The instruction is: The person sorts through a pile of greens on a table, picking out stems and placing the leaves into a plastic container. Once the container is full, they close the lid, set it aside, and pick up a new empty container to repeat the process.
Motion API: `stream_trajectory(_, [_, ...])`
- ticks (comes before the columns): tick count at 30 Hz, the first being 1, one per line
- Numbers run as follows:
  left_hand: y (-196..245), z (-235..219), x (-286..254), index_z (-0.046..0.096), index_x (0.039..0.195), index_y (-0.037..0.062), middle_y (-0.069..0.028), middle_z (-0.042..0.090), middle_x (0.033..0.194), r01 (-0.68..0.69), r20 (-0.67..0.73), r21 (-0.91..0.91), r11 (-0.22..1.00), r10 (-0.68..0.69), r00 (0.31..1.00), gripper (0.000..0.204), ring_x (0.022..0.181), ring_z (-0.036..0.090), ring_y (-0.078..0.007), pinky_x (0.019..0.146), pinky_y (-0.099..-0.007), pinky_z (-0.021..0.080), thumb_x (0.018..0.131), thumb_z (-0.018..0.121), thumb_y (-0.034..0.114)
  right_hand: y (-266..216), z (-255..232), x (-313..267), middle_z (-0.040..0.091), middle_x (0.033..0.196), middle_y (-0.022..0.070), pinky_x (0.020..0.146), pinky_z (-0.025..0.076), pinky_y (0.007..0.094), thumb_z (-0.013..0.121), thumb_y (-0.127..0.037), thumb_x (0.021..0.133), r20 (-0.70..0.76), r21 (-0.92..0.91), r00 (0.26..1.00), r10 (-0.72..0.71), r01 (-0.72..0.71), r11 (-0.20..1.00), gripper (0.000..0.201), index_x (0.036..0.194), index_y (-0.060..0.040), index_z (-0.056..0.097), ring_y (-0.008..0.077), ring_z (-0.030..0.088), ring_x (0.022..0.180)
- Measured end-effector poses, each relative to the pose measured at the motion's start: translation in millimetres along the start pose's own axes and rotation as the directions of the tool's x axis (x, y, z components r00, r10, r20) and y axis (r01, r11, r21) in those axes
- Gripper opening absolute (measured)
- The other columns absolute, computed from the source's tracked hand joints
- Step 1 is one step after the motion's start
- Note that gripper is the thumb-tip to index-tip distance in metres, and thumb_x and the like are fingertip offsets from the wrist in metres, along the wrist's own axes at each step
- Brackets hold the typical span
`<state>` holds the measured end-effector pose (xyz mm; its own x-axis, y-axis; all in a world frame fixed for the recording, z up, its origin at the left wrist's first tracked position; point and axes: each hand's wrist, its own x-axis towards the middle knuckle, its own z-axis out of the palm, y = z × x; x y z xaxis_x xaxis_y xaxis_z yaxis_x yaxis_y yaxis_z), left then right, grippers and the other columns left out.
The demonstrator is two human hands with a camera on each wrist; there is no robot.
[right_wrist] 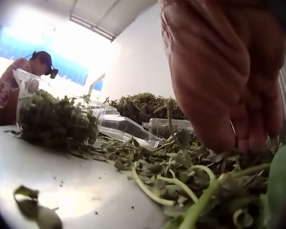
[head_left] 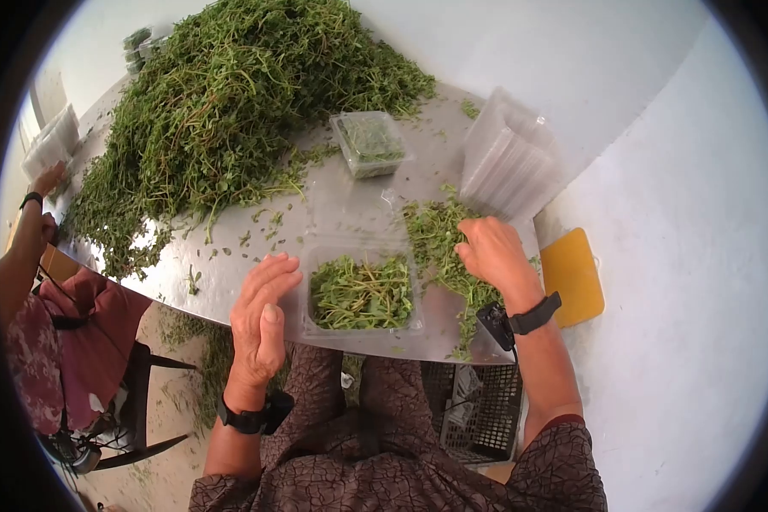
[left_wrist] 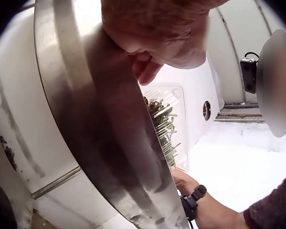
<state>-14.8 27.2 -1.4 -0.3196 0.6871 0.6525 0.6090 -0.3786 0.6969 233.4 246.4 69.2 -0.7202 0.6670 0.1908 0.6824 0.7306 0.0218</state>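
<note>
A clear plastic container [head_left: 363, 290] holding green herb sprigs sits at the near edge of the metal table [head_left: 230, 273]. My left hand [head_left: 263, 311] rests beside its left wall, fingers straight and together, holding nothing. My right hand [head_left: 493, 253] lies palm down on a small heap of loose herbs [head_left: 439, 239] to the container's right, fingertips [right_wrist: 229, 138] curled into the sprigs [right_wrist: 181, 176]. The left wrist view shows the container [left_wrist: 169, 124] from under the table edge.
A large herb pile [head_left: 230, 111] covers the far left of the table. A closed filled container [head_left: 369, 143] and a stack of empty clear containers [head_left: 508, 158] stand behind. A yellow board [head_left: 573, 275] lies right. Another person [head_left: 26, 256] sits at left. A black crate [head_left: 478, 410] is below.
</note>
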Motion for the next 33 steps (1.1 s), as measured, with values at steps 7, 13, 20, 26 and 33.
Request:
stream_trajectory(7, [0,0,0,0.067,0.107,-0.0049,-0.0200,0.064,0.117,-0.011,0.002,0.026,1.000,0.011,1.000,0.056,0.118,0.056,-0.0382,0.110,-0.0499,0.035,0.102,0.031,0.039,0,-10,-2,0.063,0.072,0.0214,0.062,0.049,0.0451,0.062,-0.005,0.075,-0.148,-0.114,0.989,0.004,-0.021,0.993,0.008,0.080,-0.0002,0.066,0.0392,0.063,0.070])
stream_trajectory(13, [0,1,0,0.066,0.107,-0.0046,-0.0199,0.064,0.117,-0.005,-0.003,0.010,1.000,0.005,1.000,0.057,0.118,0.056,-0.0375,0.110,-0.0499,0.035,0.102,0.030,0.039,-10,-32,-29,0.064,0.070,0.0176,0.063,0.050,0.0437,0.059,-0.008,0.074,-0.125,0.350,0.951,0.284,-0.225,0.909,0.009,0.077,-0.0030,0.065,0.0360,0.064,0.067])
stream_trajectory(20, [-1,1,-1,0.066,0.107,-0.0048,-0.0196,0.064,0.116,-0.014,-0.009,0.023,1.000,0.014,1.000,0.056,0.118,0.056,-0.0376,0.110,-0.0499,0.035,0.102,0.031,0.039,-17,-12,-25,0.064,0.068,0.0167,0.062,0.049,0.0414,0.063,-0.013,0.076,-0.048,0.311,0.977,0.208,-0.183,0.932,0.012,0.076,-0.0018,0.066,0.0331,0.063,0.064])
stream_trajectory(26, [1,1,0,0.066,0.107,-0.0052,-0.0204,0.065,0.116,-0.005,-0.010,0.025,1.000,0.005,1.000,0.055,0.118,0.056,-0.0383,0.109,-0.0497,0.036,0.101,0.032,0.038,-31,6,-14,0.059,0.061,0.0186,0.058,0.047,0.0442,0.066,-0.017,0.073,0.017,0.106,0.988,0.151,-0.152,0.983,0.019,0.065,-0.0004,0.062,0.0358,0.061,0.060])
stream_trajectory(33, [1,-1,0,0.066,0.108,-0.0052,-0.0206,0.064,0.117,0.002,-0.007,0.027,1.000,-0.002,1.000,0.054,0.119,0.055,-0.0388,0.109,-0.0500,0.036,0.100,0.034,0.037,-30,17,-13,0.057,0.058,0.0184,0.053,0.046,0.0456,0.065,-0.011,0.066,-0.136,-0.022,0.990,0.049,-0.052,0.998,0.013,0.058,-0.0026,0.059,0.0373,0.059,0.056])
